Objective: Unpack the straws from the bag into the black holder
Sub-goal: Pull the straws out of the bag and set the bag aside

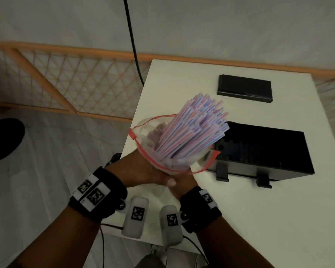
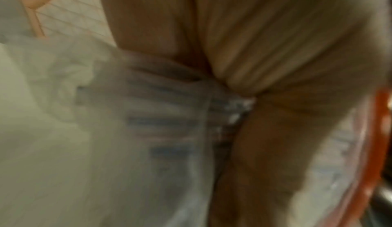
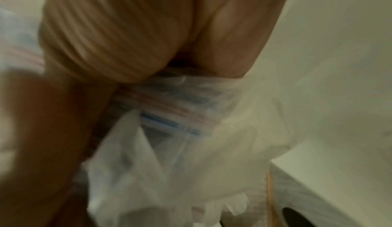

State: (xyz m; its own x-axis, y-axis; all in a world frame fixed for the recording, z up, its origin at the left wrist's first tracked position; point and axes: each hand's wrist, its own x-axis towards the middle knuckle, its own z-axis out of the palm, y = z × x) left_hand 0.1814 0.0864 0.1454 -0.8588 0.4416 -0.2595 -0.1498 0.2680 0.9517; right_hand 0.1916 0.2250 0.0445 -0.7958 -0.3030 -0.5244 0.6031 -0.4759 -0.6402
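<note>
A thick bundle of red, blue and white striped straws (image 1: 193, 130) sticks out of a clear zip bag (image 1: 149, 136) with a red rim. Both hands grip the bag's lower part around the bundle: my left hand (image 1: 143, 171) from the left, my right hand (image 1: 182, 182) from below. The bundle tilts up and to the right, its tips over the left end of the open black holder (image 1: 263, 149). The wrist views are blurred; each shows crumpled bag (image 2: 106, 130) (image 3: 169, 155) with straws (image 2: 161, 121) (image 3: 174, 111) inside, pressed against a palm.
The holder stands on a white table (image 1: 259, 219). A flat black lid (image 1: 245, 88) lies behind it. Two white tagged devices (image 1: 136, 215) (image 1: 171, 223) sit at the table's near edge. A black cable (image 1: 132, 41) hangs at the back. A wooden lattice rail (image 1: 66, 82) runs on the left.
</note>
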